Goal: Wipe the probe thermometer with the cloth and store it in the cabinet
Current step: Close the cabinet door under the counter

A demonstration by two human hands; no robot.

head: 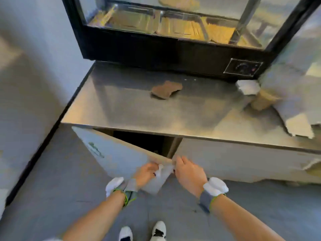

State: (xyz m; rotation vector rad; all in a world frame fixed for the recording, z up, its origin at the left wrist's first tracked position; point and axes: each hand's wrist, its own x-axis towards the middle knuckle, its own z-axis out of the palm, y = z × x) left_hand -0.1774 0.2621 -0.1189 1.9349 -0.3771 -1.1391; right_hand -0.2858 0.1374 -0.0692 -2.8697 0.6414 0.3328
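A brown cloth (165,89) lies crumpled on the steel counter (139,112), apart from both hands. Below the counter, the left cabinet door (112,150) stands ajar and swung outward, showing a dark interior (139,140). My left hand (145,173) is in front of the door's free edge, its fingers closed on a small white object (160,168) that looks like the probe thermometer; blur hides its shape. My right hand (188,173) is beside it, with fingertips curled on the door's free edge. Both wrists wear grey bands.
A black glass-fronted display warmer (173,47) with metal trays fills the back of the counter. White paper and blurred items (248,86) sit at the counter's right end. The right cabinet door (234,159) is closed. A wall is at left, and my shoes (142,232) are on the grey floor.
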